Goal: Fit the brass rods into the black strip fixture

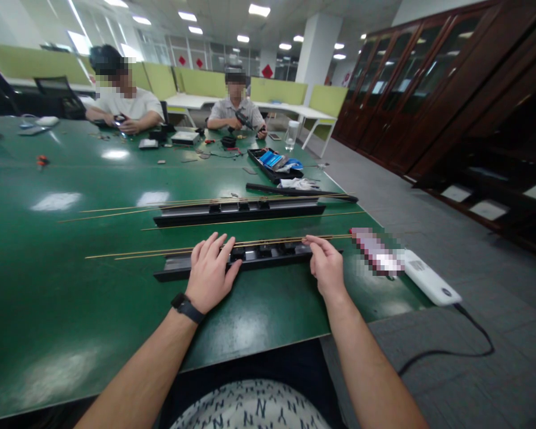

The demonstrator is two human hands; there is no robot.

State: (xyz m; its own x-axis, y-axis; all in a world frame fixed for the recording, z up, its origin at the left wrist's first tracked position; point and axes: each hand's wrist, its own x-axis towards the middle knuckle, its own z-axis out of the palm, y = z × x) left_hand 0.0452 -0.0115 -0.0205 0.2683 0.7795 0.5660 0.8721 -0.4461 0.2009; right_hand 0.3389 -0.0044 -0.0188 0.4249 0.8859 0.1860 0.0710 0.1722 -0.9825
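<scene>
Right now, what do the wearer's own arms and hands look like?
Left hand and right hand are ungloved; no sleeves in view on either arm. A dark watch with a dark strap sits on the left side; none shows on the right.

Left hand (212, 265) conceals part of the near black rail (277, 261). Whether the right hand (326, 262) grips the thin rods (272, 241) is indeterminable. Red-edged object (377, 250) pixelated. Forearms (147, 357) cut by bottom edge. Far small parts (201, 153) unidentifiable.
</scene>
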